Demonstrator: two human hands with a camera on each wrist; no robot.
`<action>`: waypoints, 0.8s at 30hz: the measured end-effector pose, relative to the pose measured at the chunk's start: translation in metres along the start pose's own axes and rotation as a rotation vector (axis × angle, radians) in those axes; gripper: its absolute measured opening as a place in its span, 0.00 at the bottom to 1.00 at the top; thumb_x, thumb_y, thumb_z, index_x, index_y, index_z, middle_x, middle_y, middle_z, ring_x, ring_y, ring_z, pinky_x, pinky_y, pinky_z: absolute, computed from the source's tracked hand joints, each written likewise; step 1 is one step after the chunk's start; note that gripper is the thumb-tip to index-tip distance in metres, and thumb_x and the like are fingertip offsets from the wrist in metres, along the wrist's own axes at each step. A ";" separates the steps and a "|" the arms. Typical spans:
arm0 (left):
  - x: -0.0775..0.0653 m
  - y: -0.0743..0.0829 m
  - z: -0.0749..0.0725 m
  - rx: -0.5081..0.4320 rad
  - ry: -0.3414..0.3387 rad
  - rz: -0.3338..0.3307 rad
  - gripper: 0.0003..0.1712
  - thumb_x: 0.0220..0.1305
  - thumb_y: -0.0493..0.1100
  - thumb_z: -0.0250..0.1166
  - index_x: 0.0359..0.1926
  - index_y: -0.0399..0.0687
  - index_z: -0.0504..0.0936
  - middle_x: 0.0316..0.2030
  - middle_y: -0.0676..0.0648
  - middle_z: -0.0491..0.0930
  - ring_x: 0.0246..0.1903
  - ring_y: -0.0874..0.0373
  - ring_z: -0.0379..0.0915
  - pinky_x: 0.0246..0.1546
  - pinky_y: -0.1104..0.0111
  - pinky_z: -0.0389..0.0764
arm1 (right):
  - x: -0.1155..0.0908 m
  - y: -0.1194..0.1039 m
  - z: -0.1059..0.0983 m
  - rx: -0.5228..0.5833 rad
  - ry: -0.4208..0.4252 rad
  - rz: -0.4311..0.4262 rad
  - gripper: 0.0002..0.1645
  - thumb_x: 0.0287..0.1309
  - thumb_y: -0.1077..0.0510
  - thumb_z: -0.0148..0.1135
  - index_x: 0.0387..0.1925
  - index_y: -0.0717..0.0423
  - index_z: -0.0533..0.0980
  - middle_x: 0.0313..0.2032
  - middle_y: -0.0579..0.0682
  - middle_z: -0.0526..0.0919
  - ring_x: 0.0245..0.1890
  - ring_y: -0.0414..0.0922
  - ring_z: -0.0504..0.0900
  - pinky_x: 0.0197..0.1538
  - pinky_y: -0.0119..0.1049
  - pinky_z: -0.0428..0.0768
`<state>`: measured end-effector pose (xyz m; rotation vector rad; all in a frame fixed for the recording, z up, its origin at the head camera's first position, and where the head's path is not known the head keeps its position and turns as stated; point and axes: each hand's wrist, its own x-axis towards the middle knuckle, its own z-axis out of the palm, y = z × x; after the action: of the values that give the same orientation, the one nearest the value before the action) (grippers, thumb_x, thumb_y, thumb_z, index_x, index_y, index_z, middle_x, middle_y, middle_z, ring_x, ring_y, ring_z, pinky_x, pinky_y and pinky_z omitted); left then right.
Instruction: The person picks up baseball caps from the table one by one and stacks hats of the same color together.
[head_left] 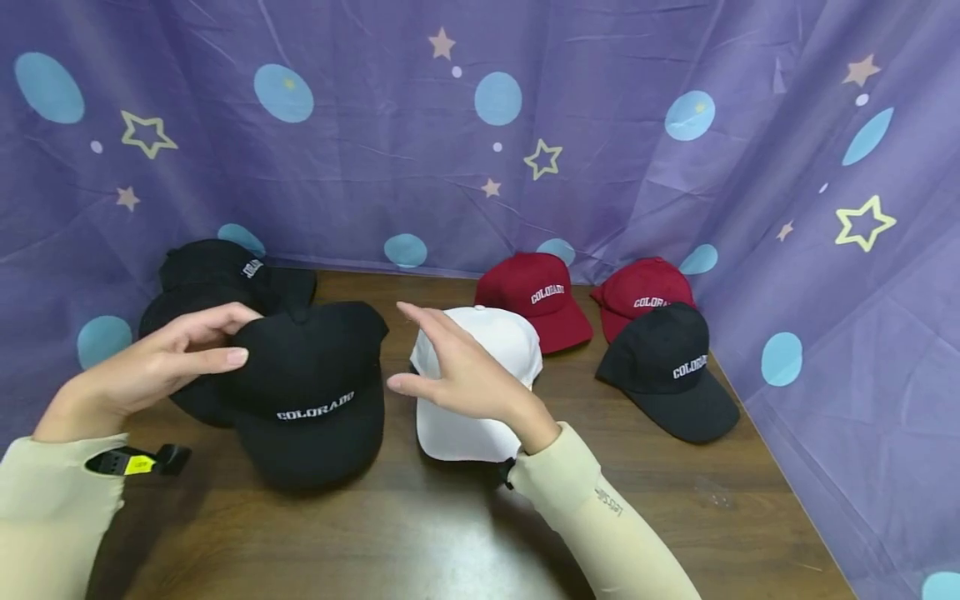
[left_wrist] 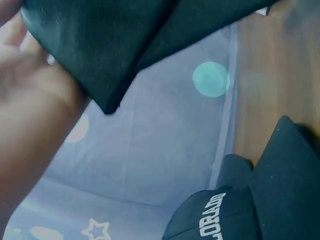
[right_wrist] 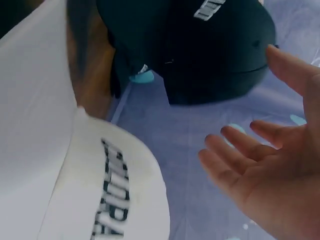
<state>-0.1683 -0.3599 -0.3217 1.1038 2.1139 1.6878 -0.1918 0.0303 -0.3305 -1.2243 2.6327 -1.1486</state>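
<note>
A black baseball cap (head_left: 315, 358) with white COLORADO lettering hangs tilted over the table, brim toward me. My left hand (head_left: 161, 362) grips its left side, thumb in front and the other fingers mostly hidden behind the crown. Close in the left wrist view is the edge of that same cap (left_wrist: 95, 50). To its right, my right hand (head_left: 468, 371) hovers with fingers extended, apart from the held cap. Beneath the right hand a white cap (head_left: 457, 437) sits on the table, partly covered; dark lettering on it shows in the right wrist view.
Black caps (head_left: 206, 267) overlap at the back left. Two red caps, one mid-back (head_left: 525, 292) and one farther right (head_left: 652, 279), stand near the purple curtain (head_left: 420, 167). Another black cap (head_left: 667, 358) leans against the right red one. All rest on a wooden table (head_left: 450, 533).
</note>
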 end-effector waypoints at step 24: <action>0.012 -0.044 -0.004 0.205 0.098 -0.266 0.21 0.81 0.32 0.55 0.70 0.42 0.73 0.50 0.46 0.83 0.49 0.55 0.80 0.52 0.70 0.79 | 0.037 0.010 0.053 -0.064 0.033 0.155 0.43 0.62 0.40 0.77 0.67 0.56 0.69 0.58 0.50 0.77 0.58 0.44 0.76 0.65 0.35 0.75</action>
<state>-0.1977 -0.3573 -0.3571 0.7584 2.4140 1.4567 -0.2078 -0.0230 -0.3651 -0.9974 2.7510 -1.0768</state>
